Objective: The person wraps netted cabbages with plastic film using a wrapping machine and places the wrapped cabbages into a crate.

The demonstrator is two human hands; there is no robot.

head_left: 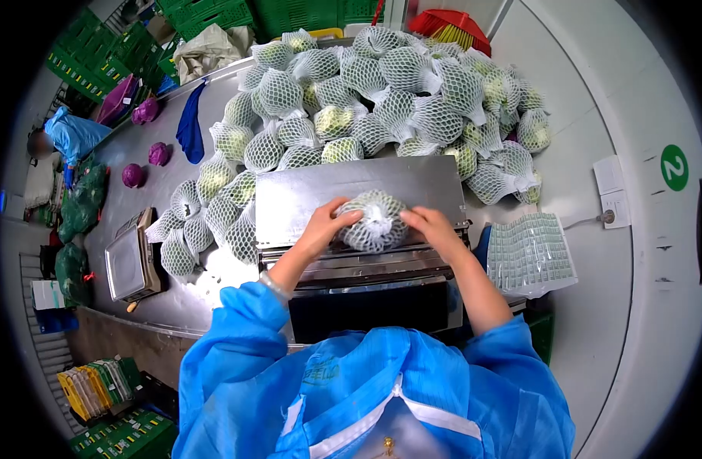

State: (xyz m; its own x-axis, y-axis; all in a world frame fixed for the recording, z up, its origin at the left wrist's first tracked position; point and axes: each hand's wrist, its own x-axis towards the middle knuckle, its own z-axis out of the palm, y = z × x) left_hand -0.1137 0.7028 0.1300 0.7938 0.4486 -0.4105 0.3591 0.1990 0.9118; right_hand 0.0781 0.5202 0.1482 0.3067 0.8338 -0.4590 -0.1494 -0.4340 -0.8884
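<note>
A round cabbage in a white foam net (375, 222) sits at the front of a steel-topped wrapping machine (305, 187), the net's gathered end facing me. My left hand (329, 226) grips its left side, the thumb pressed along the net. On the opposite side, my right hand (434, 228) holds it with thumb and fingers against the net. Behind the machine rises a large heap of netted cabbages (435, 118), greenish through the mesh, spilling down to the left.
At left stand a scale (129, 260) and loose purple cabbages (133, 175) near a blue cloth (190, 126). A sheet of labels (528, 256) lies at right beside the wall. A co-worker in blue (74, 134) bends at far left. Green crates (205, 15) are stacked behind.
</note>
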